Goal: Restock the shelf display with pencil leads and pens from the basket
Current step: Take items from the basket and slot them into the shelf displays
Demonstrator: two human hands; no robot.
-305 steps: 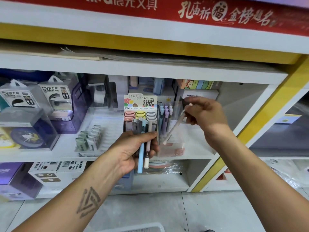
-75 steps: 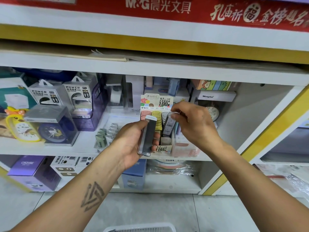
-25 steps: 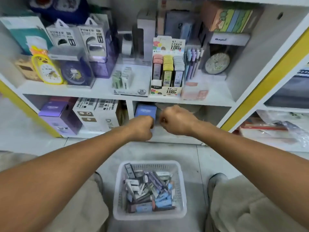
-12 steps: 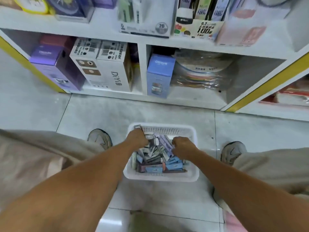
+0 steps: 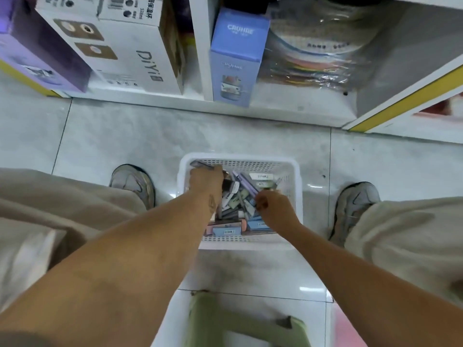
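A white mesh basket (image 5: pixel 240 157) stands on the floor between my feet, filled with several pencil lead cases and pens (image 5: pixel 233 204). My left hand (image 5: pixel 205 180) is in its back left corner, back of the hand up. Its fingers curl down onto a dark lead case (image 5: pixel 226 184), and another grey case pokes out beyond the knuckles. My right hand (image 5: pixel 273 206) is over the basket's right half, its curled fingertips pinching the near end of a purple pen (image 5: pixel 246 184). The shelf display is out of view above.
The bottom shelf holds a blue box (image 5: pixel 235 58), a white DIY box (image 5: pixel 130 46), a purple box (image 5: pixel 42 46) and wrapped coloured stacks (image 5: pixel 318 53). My shoes (image 5: pixel 132 181) (image 5: pixel 355 199) flank the basket. A green stool (image 5: pixel 240 321) is below me.
My view has tilted from the shelf down to the floor. Both hands have dropped from the display into the basket, and the right now has a purple pen.
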